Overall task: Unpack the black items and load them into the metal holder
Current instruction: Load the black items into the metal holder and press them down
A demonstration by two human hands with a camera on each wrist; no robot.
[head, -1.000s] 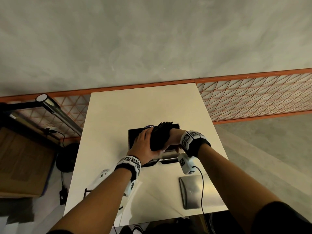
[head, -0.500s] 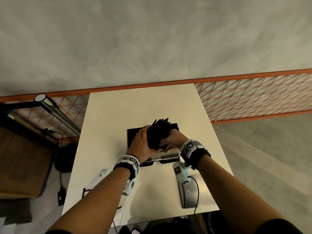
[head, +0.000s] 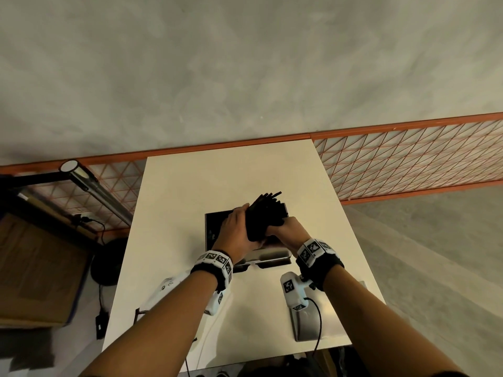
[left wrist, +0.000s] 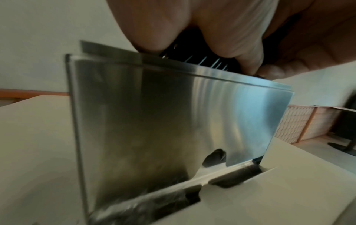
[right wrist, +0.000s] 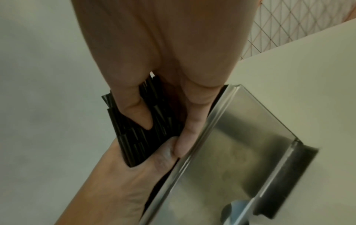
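I am holding a bundle of black straws (head: 262,217) between both hands, directly over the open top of the metal holder (head: 217,221) standing on the bench (head: 190,186). My left hand (head: 235,232) is cupping the bundle's left side with its fingers (left wrist: 227,38) curled round it, and my right hand (head: 285,231) is gripping the lower right end, thumb and fingers (right wrist: 188,121) wrapped on the straws. I am using two hands because the straws are loose and uneven; their far ends are fanning out up and to the right, and a one-sided grip would probably let them scatter.

The bundle is tilted, not upright, with its near end down at the holder's rim. In the left wrist view my fingertips are sitting right at the top edge of the brushed steel front wall (left wrist: 163,121), where thin straw ends are showing. I judge this as the lowering-in step: squaring the straws so they drop between the walls.

I cannot tell whether the holder already contains anything. A second metal piece (head: 307,325) is lying near the bench's front edge.
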